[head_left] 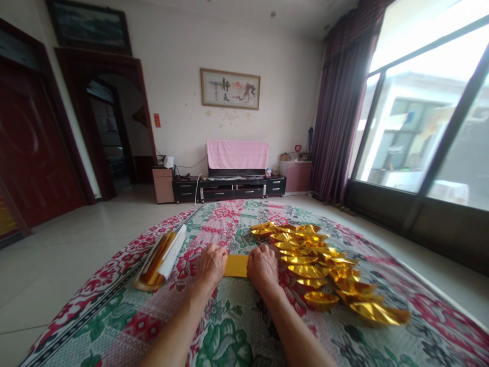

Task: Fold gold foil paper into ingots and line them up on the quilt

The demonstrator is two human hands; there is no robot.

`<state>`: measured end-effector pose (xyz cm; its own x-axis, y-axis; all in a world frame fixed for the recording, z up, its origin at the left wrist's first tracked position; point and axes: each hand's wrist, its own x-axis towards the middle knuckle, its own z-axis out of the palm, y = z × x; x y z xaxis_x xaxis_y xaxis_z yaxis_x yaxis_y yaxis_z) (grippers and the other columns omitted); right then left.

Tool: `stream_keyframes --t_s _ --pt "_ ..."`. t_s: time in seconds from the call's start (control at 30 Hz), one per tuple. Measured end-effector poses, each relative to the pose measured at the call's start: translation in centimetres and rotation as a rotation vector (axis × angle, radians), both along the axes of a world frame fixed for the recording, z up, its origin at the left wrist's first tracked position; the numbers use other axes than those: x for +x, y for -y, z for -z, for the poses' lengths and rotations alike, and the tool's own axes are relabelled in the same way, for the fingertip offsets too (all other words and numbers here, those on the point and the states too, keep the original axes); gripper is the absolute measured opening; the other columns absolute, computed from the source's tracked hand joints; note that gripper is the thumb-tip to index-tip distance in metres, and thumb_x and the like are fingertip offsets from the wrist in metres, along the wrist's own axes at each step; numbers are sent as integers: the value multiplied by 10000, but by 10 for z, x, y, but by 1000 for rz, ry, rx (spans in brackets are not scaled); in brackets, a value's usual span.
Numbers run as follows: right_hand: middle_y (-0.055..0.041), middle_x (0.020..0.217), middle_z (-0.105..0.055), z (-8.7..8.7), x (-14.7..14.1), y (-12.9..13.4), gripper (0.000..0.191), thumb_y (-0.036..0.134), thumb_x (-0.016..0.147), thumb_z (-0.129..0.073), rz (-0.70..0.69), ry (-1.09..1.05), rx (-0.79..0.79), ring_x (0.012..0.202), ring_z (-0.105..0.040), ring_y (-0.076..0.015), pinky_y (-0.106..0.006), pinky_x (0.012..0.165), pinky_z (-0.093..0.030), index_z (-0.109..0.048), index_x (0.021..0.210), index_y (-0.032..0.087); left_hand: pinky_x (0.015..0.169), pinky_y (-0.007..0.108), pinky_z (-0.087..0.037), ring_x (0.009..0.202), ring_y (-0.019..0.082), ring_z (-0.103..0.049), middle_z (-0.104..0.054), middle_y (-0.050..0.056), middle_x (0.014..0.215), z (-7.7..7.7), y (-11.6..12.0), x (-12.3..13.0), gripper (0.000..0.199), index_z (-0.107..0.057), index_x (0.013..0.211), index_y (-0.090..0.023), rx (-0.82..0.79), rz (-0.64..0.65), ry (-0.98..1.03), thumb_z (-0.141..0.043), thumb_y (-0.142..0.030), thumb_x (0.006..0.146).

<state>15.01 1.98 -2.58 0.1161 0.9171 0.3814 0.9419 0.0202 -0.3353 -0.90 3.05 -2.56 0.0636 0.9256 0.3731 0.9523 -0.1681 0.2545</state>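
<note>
A flat yellow paper strip (236,266) lies between my hands on the flowered cloth. My left hand (212,264) has its fingers closed at the strip's left end. At the right end, my right hand (263,266) is closed on the paper too, knuckles up. Several shiny gold folded paper pieces (301,260), boat-shaped, lie in rows to the right of my right hand. Left of my left hand rests a loose roll of gold and white paper sheets (160,260).
The flowered cloth (225,339) covers a round-edged table. Beyond it stand a low black cabinet (233,190) and something draped with a pink cloth (237,154). A purple curtain (336,102) and large windows are at the right, doorways at the left.
</note>
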Motion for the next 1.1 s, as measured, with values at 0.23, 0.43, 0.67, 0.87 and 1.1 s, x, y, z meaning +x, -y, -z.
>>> stream_keyframes --t_s 0.23,0.43,0.67,0.87,1.1 --pt "-88 963 -564 2 2 6 206 256 823 -438 -54 -26 54 879 -490 -215 -300 744 -331 -633 818 189 817 277 -373 879 175 -518 -570 38 929 -4 5 2 167 -620 891 -245 -5 1 -44 -481 -326 846" --pt "-79 948 -568 -1 3 14 173 311 778 -507 -108 -70 66 906 -499 -209 -291 813 -333 -620 820 186 849 286 -369 927 180 -512 -570 34 955 -5 12 1 178 -608 924 -237 4 30 -43 -519 -352 821" --pt "-73 982 -566 -7 4 25 232 395 744 -542 -147 -73 34 958 -492 -221 -309 848 -322 -597 835 189 834 311 -370 907 199 -508 -570 47 967 -3 22 -1 257 -604 934 -225 44 75 -31 -542 -425 786" --pt "-68 1048 -542 -7 6 28 302 456 736 -540 -189 -53 -12 1017 -462 -227 -328 872 -306 -575 890 199 833 313 -366 921 202 -498 -554 46 996 -5 28 -2 372 -590 953 -229 14 101 -9 -515 -538 761" --pt "-56 1100 -508 -7 11 26 331 470 729 -538 -243 -60 -75 1041 -432 -226 -350 899 -287 -555 933 209 847 308 -362 933 205 -498 -542 47 1014 -3 27 -5 462 -577 957 -232 -15 144 19 -498 -624 724"
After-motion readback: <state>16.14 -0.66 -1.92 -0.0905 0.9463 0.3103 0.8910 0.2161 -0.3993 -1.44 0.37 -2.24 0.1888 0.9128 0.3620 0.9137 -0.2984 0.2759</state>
